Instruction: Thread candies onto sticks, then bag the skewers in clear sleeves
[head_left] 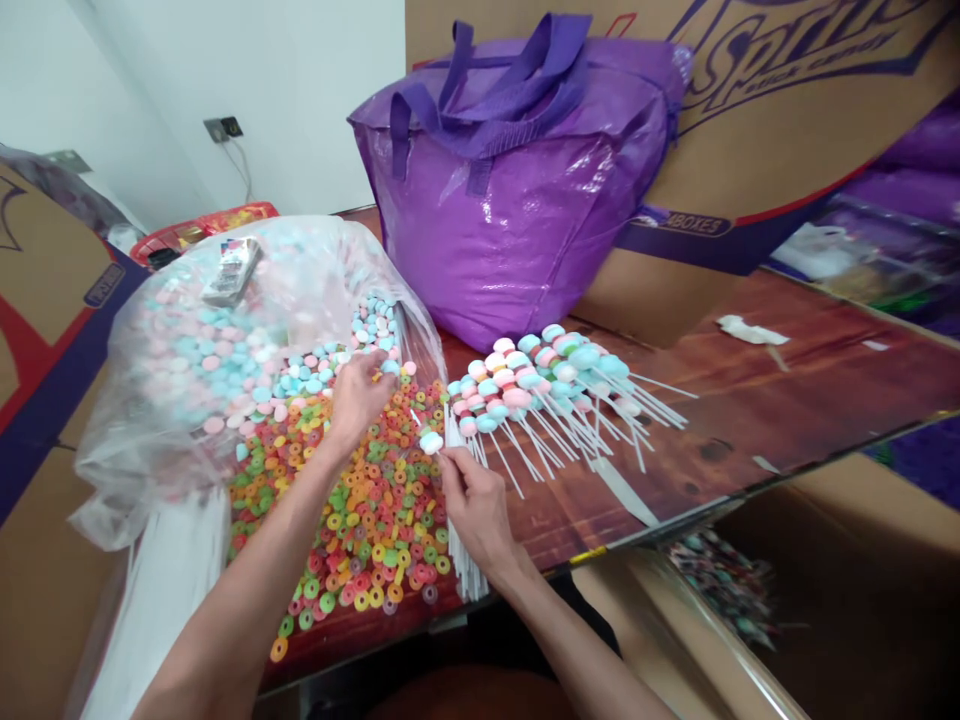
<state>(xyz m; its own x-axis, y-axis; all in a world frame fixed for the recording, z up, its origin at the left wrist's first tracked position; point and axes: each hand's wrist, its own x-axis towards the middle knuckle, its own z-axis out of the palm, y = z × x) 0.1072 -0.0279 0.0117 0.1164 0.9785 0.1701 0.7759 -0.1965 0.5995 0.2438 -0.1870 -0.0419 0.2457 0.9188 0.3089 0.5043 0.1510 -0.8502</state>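
Observation:
My right hand (476,505) pinches a thin white stick in front of me. On that stick sits a pale white and blue marshmallow (430,442), and the bare stick tip pokes out above it. My left hand (360,395) is at the edge of the marshmallow pile, its thumb and fingers closed about a light-blue marshmallow (390,367). Beneath my left forearm spreads a heap of colourful ring gummies (367,520). Loose pink, white and blue marshmallows (307,370) spill from a clear plastic bag (150,420). Finished candy skewers (525,380) lie stacked right of my hands.
A large purple bag (495,220) stands at the back, against a printed cardboard box (765,150). White sticks (161,590) lie in bundles at left, with more sticks (466,560) beside my right hand. A small packet (231,270) rests on the plastic bag. Below right, an open box holds skewers (727,580).

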